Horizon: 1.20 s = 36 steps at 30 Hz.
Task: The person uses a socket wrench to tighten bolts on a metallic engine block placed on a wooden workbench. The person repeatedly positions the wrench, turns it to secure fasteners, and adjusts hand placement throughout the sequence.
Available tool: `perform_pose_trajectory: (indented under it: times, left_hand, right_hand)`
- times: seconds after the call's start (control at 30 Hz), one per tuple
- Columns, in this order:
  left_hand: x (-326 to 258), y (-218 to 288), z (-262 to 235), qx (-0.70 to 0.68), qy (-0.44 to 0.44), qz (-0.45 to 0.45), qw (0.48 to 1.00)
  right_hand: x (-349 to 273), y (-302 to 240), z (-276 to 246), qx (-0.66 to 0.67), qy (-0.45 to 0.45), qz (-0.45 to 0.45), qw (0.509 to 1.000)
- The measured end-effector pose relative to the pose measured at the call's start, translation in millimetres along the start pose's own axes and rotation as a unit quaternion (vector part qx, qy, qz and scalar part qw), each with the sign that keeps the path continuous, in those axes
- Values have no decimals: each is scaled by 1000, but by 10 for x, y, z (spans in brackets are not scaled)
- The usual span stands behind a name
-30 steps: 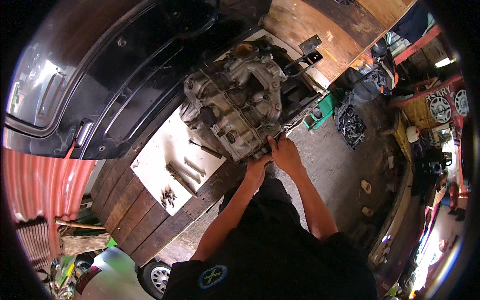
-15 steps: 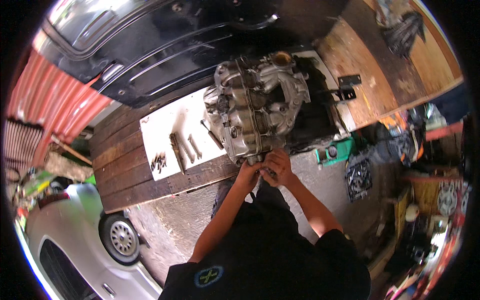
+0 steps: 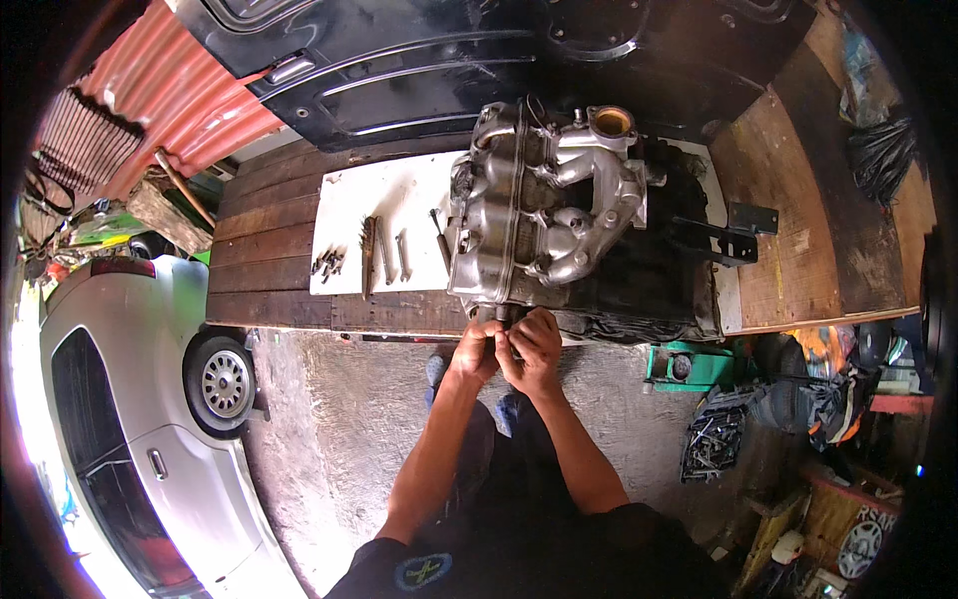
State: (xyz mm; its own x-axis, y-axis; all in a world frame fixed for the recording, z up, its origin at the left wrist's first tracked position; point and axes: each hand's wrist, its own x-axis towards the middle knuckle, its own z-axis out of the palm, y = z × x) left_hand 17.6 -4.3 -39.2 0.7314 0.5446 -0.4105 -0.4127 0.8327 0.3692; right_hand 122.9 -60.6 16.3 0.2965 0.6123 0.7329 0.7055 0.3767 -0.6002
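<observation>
A metal engine (image 3: 519,215) with a curved intake manifold (image 3: 611,200) lies on the bench. My two hands meet at its near end, below the valve cover. My left hand (image 3: 475,349) has its fingers closed at a small dark cylindrical part (image 3: 506,313) there. Just beside it, my right hand (image 3: 531,351) is bent with its fingers pinched at the same spot. What the fingertips grip is mostly hidden. To the left, wrenches (image 3: 402,258), a long worn tool (image 3: 367,255) and several bolts (image 3: 327,264) lie on a white board (image 3: 344,210).
The wooden bench (image 3: 264,255) runs left and right, with a black vehicle panel (image 3: 429,85) behind it. A black bracket (image 3: 733,240) juts out on the right. On the floor are a green case (image 3: 699,364) and a tray of tools (image 3: 714,439). A silver car (image 3: 150,379) stands at left.
My view has shifted, so the engine and bench sit farther right and higher. My hands stay together at the engine's near end, and the right hand has turned slightly.
</observation>
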Motion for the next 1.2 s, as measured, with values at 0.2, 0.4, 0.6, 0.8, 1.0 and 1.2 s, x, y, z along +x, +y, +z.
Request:
perform_pose_trajectory:
  times: [0.2, 0.4, 0.6, 0.8, 1.0, 1.2]
  left_hand:
    - [-29, 29, 26, 13, -24, 20, 999]
    - [-46, 50, 116, 22, -29, 40, 999]
    - [4, 78, 71, 18, -40, -2, 999]
    - [14, 49, 19, 14, -4, 0, 1000]
    - [-1, 38, 13, -1, -51, 4, 999]
    - [10, 30, 74, 20, 3, 17, 1000]
  right_hand:
    - [23, -30, -58, 25, -27, -8, 999]
    - [85, 43, -67, -19, -45, -27, 998]
    - [104, 71, 120, -44, 81, -57, 994]
    - [59, -7, 105, -39, 68, -33, 996]
    - [93, 31, 118, -3, 49, -1, 999]
    - [63, 10, 164, -37, 99, -2, 994]
